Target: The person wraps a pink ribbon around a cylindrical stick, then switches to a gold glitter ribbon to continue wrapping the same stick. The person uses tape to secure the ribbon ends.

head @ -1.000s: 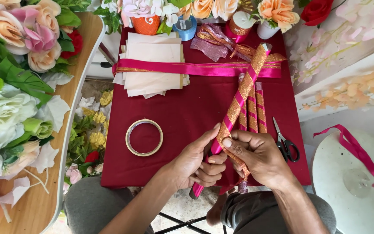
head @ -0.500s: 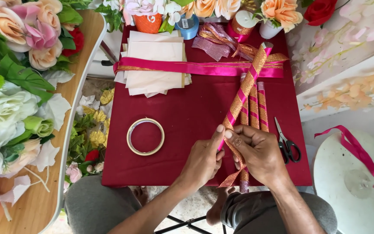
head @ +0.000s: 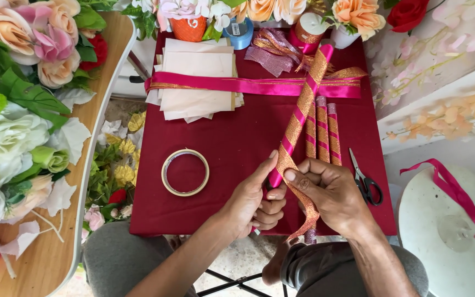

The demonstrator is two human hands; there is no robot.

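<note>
A long pink stick (head: 302, 107) wound with gold glitter ribbon slants from the table's far edge down to my hands. My left hand (head: 254, 201) grips its lower end. My right hand (head: 328, 192) pinches the loose gold ribbon (head: 303, 206), which curls down below my fingers. Two more ribbon-wrapped sticks (head: 325, 132) lie side by side just right of the held one on the maroon cloth table (head: 232, 137).
A tape ring (head: 185, 172) lies left of my hands. Black scissors (head: 365, 179) lie to the right. Cream paper sheets (head: 196, 82) sit under a pink ribbon band (head: 248, 85). Artificial flowers (head: 23, 82) crowd the wooden table at left, and ribbon spools line the far edge.
The held stick has shifted a little. My right hand has pulled the gold ribbon lower, so a loose loop now hangs under my fingers.
</note>
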